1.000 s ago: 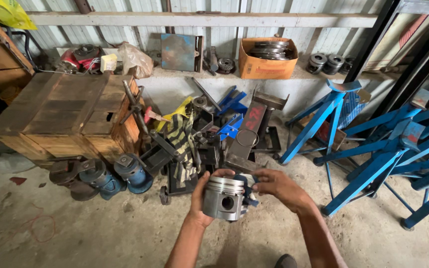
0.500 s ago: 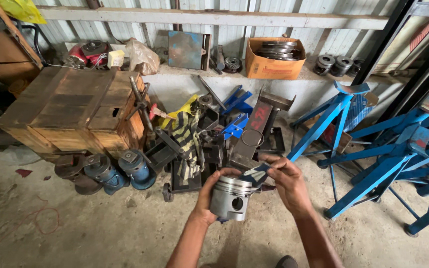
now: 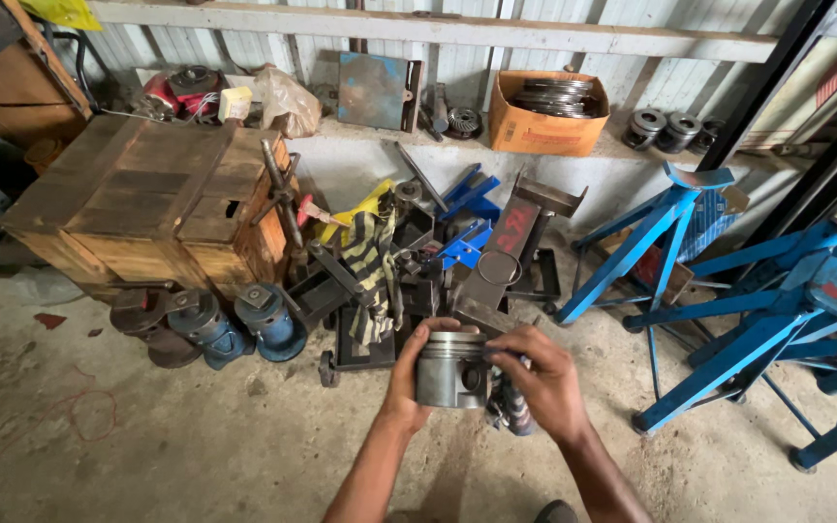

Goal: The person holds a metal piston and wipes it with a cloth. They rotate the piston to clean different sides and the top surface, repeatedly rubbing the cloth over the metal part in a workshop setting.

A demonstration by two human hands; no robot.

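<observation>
Piston point(image 3: 449, 370), grey metal, cylindrical, ringed near its top, was held at lower centre of the frame, crown up, side bore turned toward the right. Left hand point(image 3: 409, 373) was wrapped around its far side with the thumb over the rim, evidently to steady it upright. Right hand point(image 3: 540, 383) was closed over a small dark tool or part point(image 3: 513, 407) pressed against the piston's right side at the bore; what that item was could not be told.

Beyond the hands, centre frame: a heap of dark metal parts point(image 3: 409, 281) on the concrete floor point(image 3: 147, 436), with a striped rag point(image 3: 368, 266) draped over it. Left of the heap: blue bottle jacks point(image 3: 244, 324) stood together against a wooden crate point(image 3: 147, 208), seemingly stored out of the way. Right of frame: blue steel stands point(image 3: 728, 291), leaning and stacked. Upper frame: an orange cardboard box point(image 3: 544, 126) of metal rings sat on a ledge along the corrugated wall point(image 3: 496, 68).
</observation>
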